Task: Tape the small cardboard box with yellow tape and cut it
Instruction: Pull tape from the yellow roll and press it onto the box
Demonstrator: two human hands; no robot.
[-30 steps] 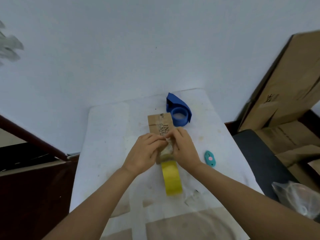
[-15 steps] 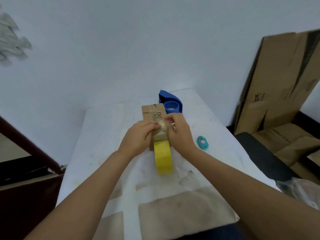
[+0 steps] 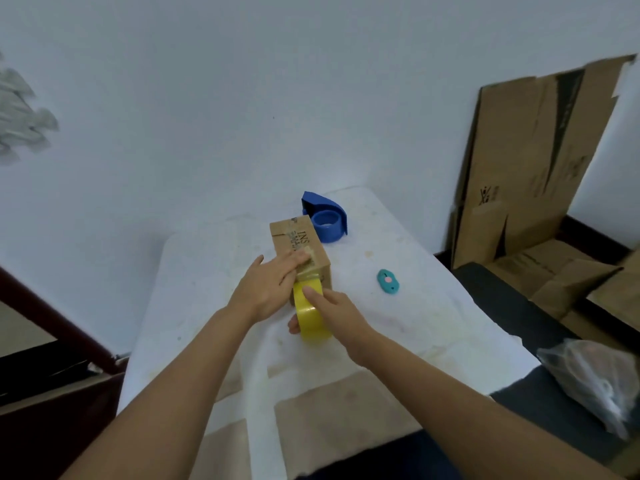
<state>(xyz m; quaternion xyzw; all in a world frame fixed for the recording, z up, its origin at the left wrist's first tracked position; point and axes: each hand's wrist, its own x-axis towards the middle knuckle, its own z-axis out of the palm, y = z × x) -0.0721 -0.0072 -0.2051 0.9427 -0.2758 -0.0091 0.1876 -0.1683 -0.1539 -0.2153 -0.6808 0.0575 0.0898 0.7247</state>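
A small cardboard box (image 3: 300, 243) lies on the white table (image 3: 415, 306), its long side running away from me. My left hand (image 3: 268, 285) lies flat, fingers pressing a strip of tape onto the box's near top. A yellow tape roll (image 3: 309, 317) stands on edge right in front of the box, its strip leading up to the box. My right hand (image 3: 334, 311) grips the roll, index finger along its top and thumb under its left side. A small teal cutter (image 3: 388, 280) lies to the right of the box.
A blue tape dispenser (image 3: 325, 220) stands just behind the box. Flattened cardboard sheets (image 3: 526, 161) lean against the wall at the right, with more boxes below. A clear plastic bag (image 3: 595, 379) lies on a dark seat at the right. Dark furniture stands to the left.
Both hands were bunched together on the box's near end. Now my left hand lies flat on the box top and my right hand has drawn back onto the yellow roll.
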